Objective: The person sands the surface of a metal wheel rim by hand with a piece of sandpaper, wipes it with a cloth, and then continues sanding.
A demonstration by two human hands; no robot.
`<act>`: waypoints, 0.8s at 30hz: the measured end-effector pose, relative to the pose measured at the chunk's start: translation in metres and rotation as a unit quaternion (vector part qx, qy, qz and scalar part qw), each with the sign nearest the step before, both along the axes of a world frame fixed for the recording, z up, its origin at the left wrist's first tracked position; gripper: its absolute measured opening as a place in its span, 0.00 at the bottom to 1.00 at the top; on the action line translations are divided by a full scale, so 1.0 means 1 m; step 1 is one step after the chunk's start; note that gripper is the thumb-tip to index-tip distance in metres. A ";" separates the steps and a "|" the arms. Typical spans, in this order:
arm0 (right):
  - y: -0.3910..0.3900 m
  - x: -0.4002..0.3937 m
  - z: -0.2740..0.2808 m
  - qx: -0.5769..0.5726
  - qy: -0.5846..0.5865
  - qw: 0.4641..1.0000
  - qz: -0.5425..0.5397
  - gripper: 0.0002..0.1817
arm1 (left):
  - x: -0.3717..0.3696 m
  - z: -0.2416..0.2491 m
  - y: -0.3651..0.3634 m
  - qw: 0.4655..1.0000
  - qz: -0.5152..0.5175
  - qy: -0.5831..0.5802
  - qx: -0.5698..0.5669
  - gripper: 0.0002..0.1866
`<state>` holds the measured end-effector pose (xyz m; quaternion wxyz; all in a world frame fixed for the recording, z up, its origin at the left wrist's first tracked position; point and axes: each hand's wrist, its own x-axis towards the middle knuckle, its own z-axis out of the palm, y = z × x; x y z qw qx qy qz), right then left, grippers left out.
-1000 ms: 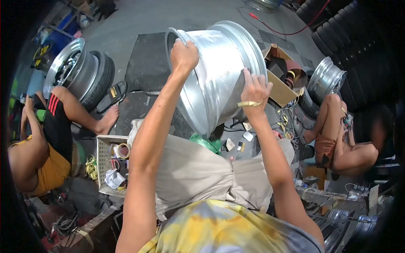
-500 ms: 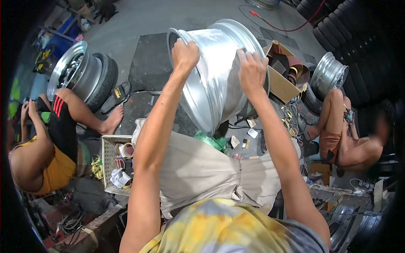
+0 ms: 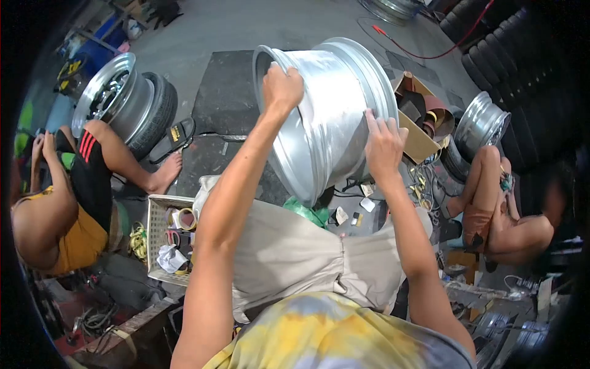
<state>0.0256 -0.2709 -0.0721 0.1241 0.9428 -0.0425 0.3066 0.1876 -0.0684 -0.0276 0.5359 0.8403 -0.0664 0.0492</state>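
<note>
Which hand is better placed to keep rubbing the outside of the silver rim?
Probably the right hand: it lies flat on the outer barrel of the silver rim. The left hand is gripping the rim's upper edge, steadying it.

Lots going on around the edges here. Off to the left a person in an orange top (image 3: 67, 240) sits beside a wheel with a tyre (image 3: 126, 107), a sandal (image 3: 172, 138) lying near their foot. A white basket (image 3: 157, 212) holds tape rolls. On the right sit a cardboard box (image 3: 421, 132), another chrome rim (image 3: 482, 126) and stacked tyres (image 3: 522, 67).
</note>
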 end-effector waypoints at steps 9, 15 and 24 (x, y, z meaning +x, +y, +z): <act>0.007 0.024 0.031 -0.050 -0.010 0.998 0.022 0.18 | -0.004 0.000 0.002 1.000 -0.010 -0.006 -0.003 0.23; 0.002 0.075 0.051 -0.041 0.061 0.997 0.017 0.16 | -0.012 0.000 -0.001 0.999 -0.030 -0.003 -0.022 0.24; 0.001 0.082 0.048 -0.063 0.057 0.996 0.012 0.09 | -0.011 -0.002 -0.004 1.000 -0.018 -0.016 -0.010 0.24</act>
